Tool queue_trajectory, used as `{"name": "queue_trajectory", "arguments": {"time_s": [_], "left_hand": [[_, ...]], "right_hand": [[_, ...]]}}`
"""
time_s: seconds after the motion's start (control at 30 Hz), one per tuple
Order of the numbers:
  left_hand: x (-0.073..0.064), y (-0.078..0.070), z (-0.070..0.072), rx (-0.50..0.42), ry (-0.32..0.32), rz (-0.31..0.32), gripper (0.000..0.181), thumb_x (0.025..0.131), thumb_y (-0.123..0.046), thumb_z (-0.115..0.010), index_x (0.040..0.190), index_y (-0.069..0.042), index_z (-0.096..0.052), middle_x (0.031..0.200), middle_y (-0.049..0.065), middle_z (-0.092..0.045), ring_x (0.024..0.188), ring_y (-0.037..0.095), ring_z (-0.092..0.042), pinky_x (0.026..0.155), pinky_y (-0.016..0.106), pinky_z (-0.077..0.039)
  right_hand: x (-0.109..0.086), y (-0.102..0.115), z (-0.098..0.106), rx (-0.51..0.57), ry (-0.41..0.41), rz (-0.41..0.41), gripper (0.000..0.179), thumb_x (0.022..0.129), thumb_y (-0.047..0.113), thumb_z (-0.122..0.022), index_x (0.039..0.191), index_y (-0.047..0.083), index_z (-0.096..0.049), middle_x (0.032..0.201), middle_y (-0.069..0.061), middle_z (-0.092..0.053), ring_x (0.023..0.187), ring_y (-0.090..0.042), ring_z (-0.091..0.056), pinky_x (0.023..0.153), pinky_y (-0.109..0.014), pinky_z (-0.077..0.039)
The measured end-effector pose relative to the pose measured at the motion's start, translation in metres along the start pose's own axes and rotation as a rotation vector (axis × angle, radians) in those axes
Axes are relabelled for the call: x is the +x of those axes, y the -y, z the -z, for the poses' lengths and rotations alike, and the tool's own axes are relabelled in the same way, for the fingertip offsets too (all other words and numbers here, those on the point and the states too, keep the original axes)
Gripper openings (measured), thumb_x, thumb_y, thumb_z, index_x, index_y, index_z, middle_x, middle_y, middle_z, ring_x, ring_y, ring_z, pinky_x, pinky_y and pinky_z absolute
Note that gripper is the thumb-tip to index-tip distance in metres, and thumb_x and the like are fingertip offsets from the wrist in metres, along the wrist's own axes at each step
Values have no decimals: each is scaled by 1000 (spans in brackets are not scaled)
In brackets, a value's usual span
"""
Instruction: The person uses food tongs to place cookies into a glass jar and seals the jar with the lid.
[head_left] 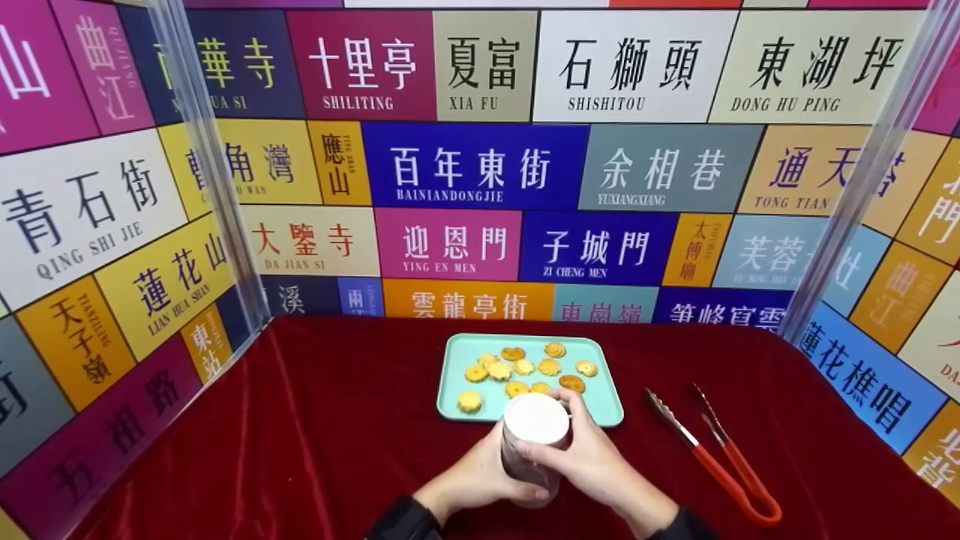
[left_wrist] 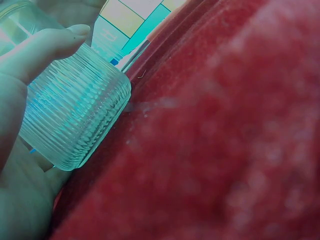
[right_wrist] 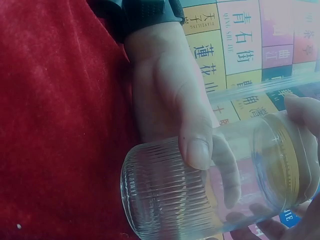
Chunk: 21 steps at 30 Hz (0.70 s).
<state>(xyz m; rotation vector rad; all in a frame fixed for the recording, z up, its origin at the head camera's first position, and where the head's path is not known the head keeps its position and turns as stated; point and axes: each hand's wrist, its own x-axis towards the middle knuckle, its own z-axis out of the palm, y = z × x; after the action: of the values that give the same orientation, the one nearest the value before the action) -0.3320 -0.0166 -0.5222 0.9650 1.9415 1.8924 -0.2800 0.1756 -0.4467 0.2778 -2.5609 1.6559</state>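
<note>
A clear ribbed glass jar (head_left: 531, 472) with a white lid (head_left: 535, 418) stands between both hands in front of the tray. My left hand (head_left: 474, 471) grips the lower body, its thumb across the near side in the left wrist view. Around the top, my right hand (head_left: 600, 457) holds the lid, with fingers at the far side and thumb at the near edge. Through the ribbed glass (right_wrist: 165, 185) in the right wrist view, no contents show. Just beyond the jar, a mint-green tray (head_left: 448, 375) bears several cookies (head_left: 549, 367), a few partly hidden by the lid and hand.
Red-handled metal tongs (head_left: 739, 472) lie spread on the dark red velvet cloth (head_left: 360, 405) to the right of the tray. Behind the table stands a wall of colourful sign panels (head_left: 472, 165), with clear corner posts (head_left: 847, 195) at either side.
</note>
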Motion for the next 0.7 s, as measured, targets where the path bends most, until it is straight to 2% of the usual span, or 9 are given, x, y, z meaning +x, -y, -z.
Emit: {"name": "queue_trajectory", "arguments": {"time_s": [0.17,0.37,0.47,0.57,0.7], "left_hand": [[0,0,0,-5,6,-1,105,78,-12,-95,162,-27,-32,151,-4,-53,136,17,-55,115,30,-43],[1,0,-1,16,-7,-10,108,77,-10,-95,163,-25,-31,150,-5,-53,135,16,-55,115,29,-43],[1,0,-1,38,-14,-10,109,76,-11,-95,163,-24,-30,150,-6,-53,136,15,-55,116,29,-42],[1,0,-1,34,-14,-8,109,77,-10,-95,163,-24,-30,150,-5,-53,136,15,-55,116,29,-42],[0,-1,0,20,-11,-10,109,77,-9,-94,163,-25,-30,150,-4,-53,135,16,-55,115,29,-43]], "right_hand": [[2,0,4,44,47,4,83,85,34,-91,150,12,-46,143,-10,-57,131,-26,-56,110,-48,-42],[7,-6,15,189,203,4,78,92,26,-86,155,12,-42,149,-13,-51,133,-28,-51,110,-44,-40],[9,-8,19,214,252,3,75,94,24,-83,157,15,-43,150,-13,-51,132,-28,-50,107,-43,-41],[9,-9,21,220,272,5,74,96,26,-82,158,15,-43,151,-13,-50,133,-28,-50,107,-43,-41],[9,-8,19,220,258,8,78,95,25,-82,159,13,-40,152,-14,-50,133,-29,-50,107,-42,-42]]}}
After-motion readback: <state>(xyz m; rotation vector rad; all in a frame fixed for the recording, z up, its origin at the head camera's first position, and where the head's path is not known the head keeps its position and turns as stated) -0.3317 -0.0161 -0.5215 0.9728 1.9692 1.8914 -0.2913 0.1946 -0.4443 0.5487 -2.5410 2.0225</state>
